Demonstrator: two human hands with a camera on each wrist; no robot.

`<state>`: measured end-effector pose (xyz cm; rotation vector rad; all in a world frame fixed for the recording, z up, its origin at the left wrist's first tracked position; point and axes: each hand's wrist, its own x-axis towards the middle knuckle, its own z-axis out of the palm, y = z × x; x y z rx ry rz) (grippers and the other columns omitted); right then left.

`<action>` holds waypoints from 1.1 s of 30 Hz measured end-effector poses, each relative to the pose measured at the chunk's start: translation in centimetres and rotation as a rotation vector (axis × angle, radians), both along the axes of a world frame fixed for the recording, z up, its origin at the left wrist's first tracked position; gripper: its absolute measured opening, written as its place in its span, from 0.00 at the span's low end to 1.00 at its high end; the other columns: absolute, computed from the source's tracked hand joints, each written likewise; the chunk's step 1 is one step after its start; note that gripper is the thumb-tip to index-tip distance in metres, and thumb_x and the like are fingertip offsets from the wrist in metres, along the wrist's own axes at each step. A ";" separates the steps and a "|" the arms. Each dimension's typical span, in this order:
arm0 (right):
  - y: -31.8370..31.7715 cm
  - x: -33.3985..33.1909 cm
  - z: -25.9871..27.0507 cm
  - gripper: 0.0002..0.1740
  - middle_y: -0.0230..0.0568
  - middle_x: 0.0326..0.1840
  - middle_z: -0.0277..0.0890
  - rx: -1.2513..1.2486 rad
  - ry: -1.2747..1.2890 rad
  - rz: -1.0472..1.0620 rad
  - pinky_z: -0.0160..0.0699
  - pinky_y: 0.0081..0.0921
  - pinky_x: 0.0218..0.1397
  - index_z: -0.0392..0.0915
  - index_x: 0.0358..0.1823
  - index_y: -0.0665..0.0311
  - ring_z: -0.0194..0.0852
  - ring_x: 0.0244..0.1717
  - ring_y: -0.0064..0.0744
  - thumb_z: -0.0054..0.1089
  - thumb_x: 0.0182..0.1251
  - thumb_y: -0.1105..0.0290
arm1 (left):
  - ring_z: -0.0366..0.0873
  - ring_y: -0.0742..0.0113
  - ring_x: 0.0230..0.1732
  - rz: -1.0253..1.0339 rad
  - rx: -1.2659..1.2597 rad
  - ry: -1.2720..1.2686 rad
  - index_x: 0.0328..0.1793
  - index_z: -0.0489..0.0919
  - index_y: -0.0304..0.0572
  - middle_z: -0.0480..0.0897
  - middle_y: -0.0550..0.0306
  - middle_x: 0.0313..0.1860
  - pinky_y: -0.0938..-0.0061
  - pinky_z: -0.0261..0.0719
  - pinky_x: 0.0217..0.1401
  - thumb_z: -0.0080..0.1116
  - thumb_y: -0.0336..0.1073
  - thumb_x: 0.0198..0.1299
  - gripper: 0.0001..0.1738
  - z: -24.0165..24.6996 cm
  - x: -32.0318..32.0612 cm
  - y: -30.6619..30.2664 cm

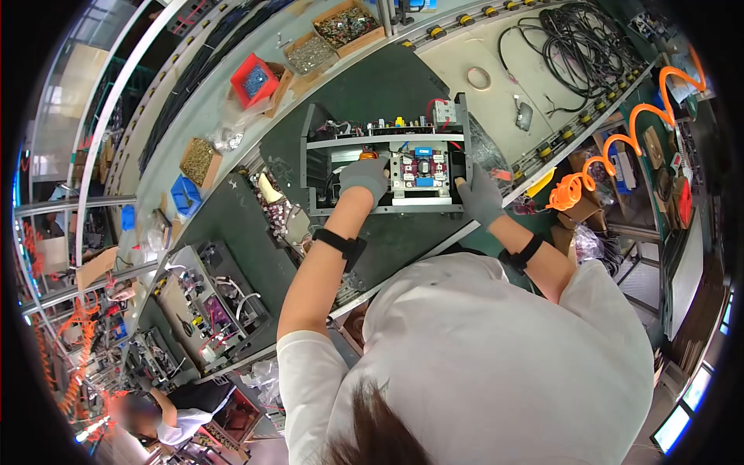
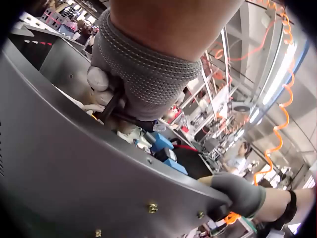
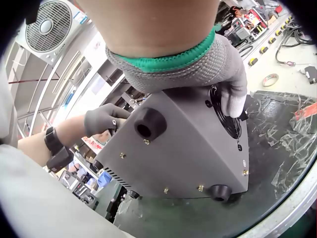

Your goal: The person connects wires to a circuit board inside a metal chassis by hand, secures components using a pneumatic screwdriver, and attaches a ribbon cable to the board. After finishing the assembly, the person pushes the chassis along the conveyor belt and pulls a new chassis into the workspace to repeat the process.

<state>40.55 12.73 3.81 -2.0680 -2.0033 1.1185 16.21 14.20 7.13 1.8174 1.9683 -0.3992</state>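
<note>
What the left hand (image 2: 133, 79) pinches inside the grey case (image 2: 64, 168) is mostly hidden behind the case wall (only a thin dark piece (image 2: 110, 106) shows). Parts in the cardboard boxes (image 1: 310, 54) are too small to tell; a far person (image 1: 167, 422) is blurred.

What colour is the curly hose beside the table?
Orange. The curly hose shows best in the head view.

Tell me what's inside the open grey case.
Inside the grey case: a pale board with blue parts and red wires. The left hand reaches in, gripping a black cable, and hides what lies beneath.
</note>
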 end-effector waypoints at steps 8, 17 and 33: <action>0.0 0.0 0.1 0.37 0.56 0.58 0.67 0.013 -0.035 0.025 0.69 0.41 0.57 0.50 0.70 0.64 0.71 0.55 0.51 0.46 0.64 0.54 | 0.79 0.52 0.51 -0.055 -0.101 0.240 0.51 0.74 0.46 0.81 0.51 0.48 0.62 0.78 0.49 0.58 0.37 0.53 0.17 -0.1 0.0 2.2; -0.3 0.2 -0.2 0.37 0.55 0.57 0.67 0.034 -0.012 0.004 0.69 0.41 0.57 0.49 0.71 0.62 0.70 0.55 0.53 0.46 0.64 0.55 | 0.80 0.56 0.40 -0.030 -0.196 -0.296 0.42 0.78 0.39 0.82 0.48 0.34 0.69 0.74 0.42 0.59 0.44 0.50 0.18 4.1 -2.8 0.5; -0.3 0.3 0.0 0.36 0.53 0.55 0.69 0.009 0.020 -0.015 0.70 0.41 0.56 0.52 0.70 0.60 0.71 0.54 0.52 0.47 0.63 0.53 | 0.79 0.55 0.38 -0.144 0.382 0.087 0.45 0.82 0.58 0.79 0.55 0.37 0.62 0.77 0.38 0.55 0.36 0.52 0.13 -1.1 -1.0 -0.8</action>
